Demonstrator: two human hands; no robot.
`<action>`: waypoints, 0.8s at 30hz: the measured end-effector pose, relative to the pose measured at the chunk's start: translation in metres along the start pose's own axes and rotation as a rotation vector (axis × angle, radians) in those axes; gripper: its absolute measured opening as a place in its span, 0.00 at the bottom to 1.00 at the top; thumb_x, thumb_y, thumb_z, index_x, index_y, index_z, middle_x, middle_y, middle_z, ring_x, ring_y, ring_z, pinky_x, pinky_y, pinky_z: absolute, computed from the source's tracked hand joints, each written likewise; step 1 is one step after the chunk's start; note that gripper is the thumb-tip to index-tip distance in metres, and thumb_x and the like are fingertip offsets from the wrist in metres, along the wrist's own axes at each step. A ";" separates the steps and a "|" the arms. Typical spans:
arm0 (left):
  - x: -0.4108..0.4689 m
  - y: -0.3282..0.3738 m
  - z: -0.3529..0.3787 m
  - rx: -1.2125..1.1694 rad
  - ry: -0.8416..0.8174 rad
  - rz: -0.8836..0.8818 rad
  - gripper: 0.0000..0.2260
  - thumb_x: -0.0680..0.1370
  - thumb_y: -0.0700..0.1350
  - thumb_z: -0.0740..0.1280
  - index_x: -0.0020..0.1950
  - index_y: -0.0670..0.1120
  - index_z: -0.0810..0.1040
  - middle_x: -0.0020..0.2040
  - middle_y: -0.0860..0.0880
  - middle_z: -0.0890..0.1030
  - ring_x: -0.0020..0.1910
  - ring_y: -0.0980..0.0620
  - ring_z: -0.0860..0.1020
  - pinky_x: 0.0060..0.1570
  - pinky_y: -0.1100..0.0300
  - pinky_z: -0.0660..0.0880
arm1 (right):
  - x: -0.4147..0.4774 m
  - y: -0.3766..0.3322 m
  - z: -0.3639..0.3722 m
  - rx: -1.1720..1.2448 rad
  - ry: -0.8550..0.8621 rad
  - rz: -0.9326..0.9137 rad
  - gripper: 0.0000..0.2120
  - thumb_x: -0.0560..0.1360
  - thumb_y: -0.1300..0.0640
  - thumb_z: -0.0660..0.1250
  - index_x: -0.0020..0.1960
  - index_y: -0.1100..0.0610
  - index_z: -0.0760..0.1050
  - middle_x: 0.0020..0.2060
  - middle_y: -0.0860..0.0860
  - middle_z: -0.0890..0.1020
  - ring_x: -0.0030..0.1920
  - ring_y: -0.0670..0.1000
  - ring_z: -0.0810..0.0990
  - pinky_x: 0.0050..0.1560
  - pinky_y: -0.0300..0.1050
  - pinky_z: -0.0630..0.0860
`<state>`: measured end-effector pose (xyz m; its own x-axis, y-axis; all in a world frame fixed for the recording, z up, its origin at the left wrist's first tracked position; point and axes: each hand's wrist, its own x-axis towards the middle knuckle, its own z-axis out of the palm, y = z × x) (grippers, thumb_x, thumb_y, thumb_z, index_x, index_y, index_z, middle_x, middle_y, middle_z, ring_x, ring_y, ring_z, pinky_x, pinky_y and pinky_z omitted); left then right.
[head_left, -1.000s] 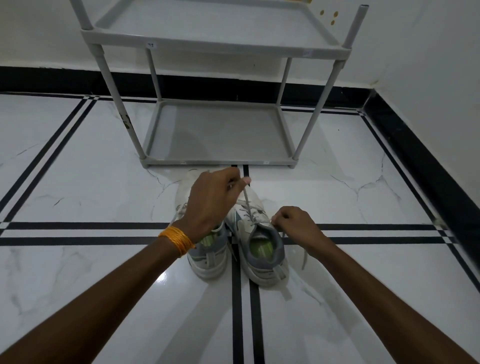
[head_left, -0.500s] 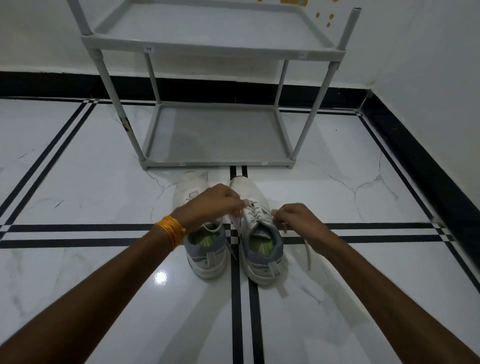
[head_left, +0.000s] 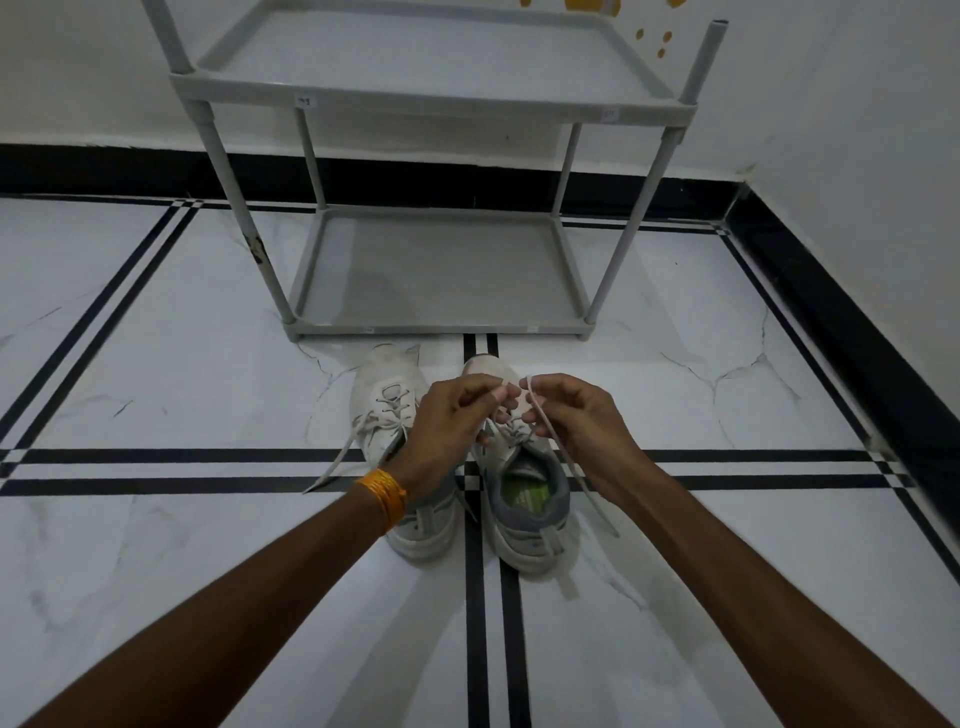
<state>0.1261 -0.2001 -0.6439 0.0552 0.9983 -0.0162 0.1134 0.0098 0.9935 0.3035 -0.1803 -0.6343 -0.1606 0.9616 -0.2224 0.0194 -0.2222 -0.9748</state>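
Floor: white marble (head_left: 182, 364), black stripes; grey rack (head_left: 441, 328) behind.
Shoes: 2 side by side; right shoe (head_left: 530, 499) beneath both hands, left shoe (head_left: 384, 395) beside it.
Left hand (head_left: 452, 426): fingertips pinching one lace end (head_left: 500, 385).
Right hand (head_left: 576, 421): thumb and fingers pinching the other lace (head_left: 537, 410).

Lace (head_left: 597, 504) crossing on right shoe (head_left: 524, 499) hidden behind left hand (head_left: 447, 431), right hand (head_left: 576, 421); rack (head_left: 441, 98) upper tier cut by top edge
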 end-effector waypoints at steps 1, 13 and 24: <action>0.001 -0.001 0.003 0.030 0.009 0.024 0.10 0.81 0.44 0.64 0.56 0.44 0.83 0.48 0.46 0.85 0.46 0.49 0.83 0.37 0.59 0.80 | 0.002 -0.002 0.001 -0.027 0.013 -0.013 0.10 0.78 0.67 0.63 0.55 0.63 0.80 0.44 0.56 0.85 0.38 0.48 0.83 0.38 0.38 0.79; 0.003 -0.004 0.018 0.001 0.085 0.051 0.08 0.79 0.38 0.67 0.56 0.41 0.82 0.49 0.47 0.83 0.40 0.51 0.84 0.33 0.62 0.79 | 0.005 0.001 -0.001 -0.076 0.035 -0.063 0.10 0.77 0.66 0.66 0.55 0.61 0.83 0.40 0.54 0.85 0.38 0.48 0.81 0.42 0.39 0.79; 0.013 0.005 0.009 -0.194 -0.069 -0.201 0.21 0.71 0.40 0.76 0.60 0.43 0.71 0.45 0.38 0.86 0.38 0.49 0.85 0.36 0.65 0.79 | 0.005 0.000 0.000 -0.336 0.006 -0.170 0.12 0.75 0.64 0.70 0.56 0.57 0.72 0.39 0.56 0.86 0.38 0.50 0.85 0.43 0.42 0.81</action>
<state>0.1361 -0.1880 -0.6398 0.1189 0.9692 -0.2156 -0.0629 0.2240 0.9726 0.3030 -0.1757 -0.6352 -0.1836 0.9814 -0.0556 0.3159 0.0053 -0.9488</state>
